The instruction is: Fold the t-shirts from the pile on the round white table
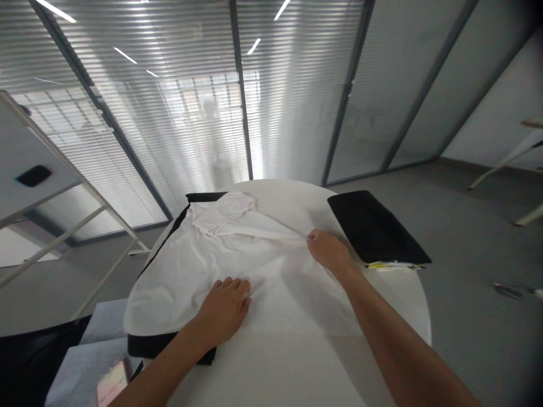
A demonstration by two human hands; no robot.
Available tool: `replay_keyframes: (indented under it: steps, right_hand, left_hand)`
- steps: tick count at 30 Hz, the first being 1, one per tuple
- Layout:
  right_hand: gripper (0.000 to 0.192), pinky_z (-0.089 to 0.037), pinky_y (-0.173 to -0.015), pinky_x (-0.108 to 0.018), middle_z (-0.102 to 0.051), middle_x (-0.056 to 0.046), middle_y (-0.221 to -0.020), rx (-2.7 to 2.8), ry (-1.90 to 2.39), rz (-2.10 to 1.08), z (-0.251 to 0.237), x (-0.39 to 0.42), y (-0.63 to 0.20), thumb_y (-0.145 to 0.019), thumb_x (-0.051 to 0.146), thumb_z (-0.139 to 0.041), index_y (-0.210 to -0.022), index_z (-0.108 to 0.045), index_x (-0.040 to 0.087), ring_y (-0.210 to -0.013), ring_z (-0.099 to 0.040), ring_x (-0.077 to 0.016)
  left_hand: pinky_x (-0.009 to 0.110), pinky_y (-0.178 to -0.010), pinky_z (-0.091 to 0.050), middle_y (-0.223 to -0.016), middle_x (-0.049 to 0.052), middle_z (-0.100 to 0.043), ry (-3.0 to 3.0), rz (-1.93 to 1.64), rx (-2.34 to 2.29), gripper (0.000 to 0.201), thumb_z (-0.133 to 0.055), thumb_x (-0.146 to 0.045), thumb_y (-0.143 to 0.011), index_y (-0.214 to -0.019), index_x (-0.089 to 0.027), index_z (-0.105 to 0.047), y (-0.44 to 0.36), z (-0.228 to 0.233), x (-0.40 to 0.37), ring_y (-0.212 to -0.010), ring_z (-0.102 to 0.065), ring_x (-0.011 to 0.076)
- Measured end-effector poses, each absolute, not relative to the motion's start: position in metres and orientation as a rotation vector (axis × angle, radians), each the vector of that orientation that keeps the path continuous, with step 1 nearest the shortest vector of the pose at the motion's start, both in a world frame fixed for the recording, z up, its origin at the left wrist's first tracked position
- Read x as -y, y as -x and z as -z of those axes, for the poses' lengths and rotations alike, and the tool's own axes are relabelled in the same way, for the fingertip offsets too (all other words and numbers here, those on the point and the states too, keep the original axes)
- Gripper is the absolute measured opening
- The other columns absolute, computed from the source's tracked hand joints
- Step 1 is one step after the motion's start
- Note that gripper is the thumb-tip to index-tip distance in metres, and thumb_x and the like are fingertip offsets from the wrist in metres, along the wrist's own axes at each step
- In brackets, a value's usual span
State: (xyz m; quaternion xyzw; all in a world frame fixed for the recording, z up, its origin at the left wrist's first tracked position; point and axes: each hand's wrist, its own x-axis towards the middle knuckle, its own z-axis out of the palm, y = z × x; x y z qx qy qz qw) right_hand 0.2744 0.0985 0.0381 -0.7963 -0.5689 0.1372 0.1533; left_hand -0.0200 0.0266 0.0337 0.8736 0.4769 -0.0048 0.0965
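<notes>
Nearest us, our left hand (224, 308) lies flat, fingers (237, 287) spread, on the white garment (203, 265) covering the round white bench (407, 299); our right hand (328, 251) pinches its cloth near the bench's middle. Blinded glass walls stand beyond the far edge.

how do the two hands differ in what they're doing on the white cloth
The left hand lies flat, palm down, on the white cloth; the right hand pinches a fold of it between its fingertips. The left hand sits nearer the camera, over the cloth's near part; the right hand is farther out, at its right side, beside the black pad. Both are bare and touch the same cloth on the round white table.
</notes>
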Motion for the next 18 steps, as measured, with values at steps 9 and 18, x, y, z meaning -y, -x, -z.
replay_keyframes:
  steps: [9,18]
  right_hand:
    - [0.040,-0.050,-0.086,-0.044,-0.067,-0.018,-0.112,1.701,2.492,-0.337,-0.042,-0.092,-0.280,-0.086,0.016,-0.034,-0.115,-0.063,0.017,-0.108,-0.064,-0.0318]
    - [0.038,-0.051,-0.081,-0.042,-0.062,-0.021,-0.114,1.782,2.565,-0.060,-0.054,-0.081,-0.274,-0.092,0.013,-0.028,-0.116,-0.057,0.010,-0.106,-0.064,-0.0317]
  left_hand:
    - [0.029,-0.067,-0.039,-0.087,0.004,-0.066,-2.425,0.024,-1.110,0.022,-0.032,-0.024,-0.094,-0.090,-0.021,-0.053,-0.002,-0.050,-0.024,-0.077,-0.058,0.0180]
    - [0.030,-0.067,-0.043,-0.089,0.006,-0.069,-2.498,0.179,-0.896,0.024,-0.036,-0.028,-0.093,-0.095,-0.021,-0.059,-0.019,-0.066,-0.036,-0.079,-0.063,0.0205]
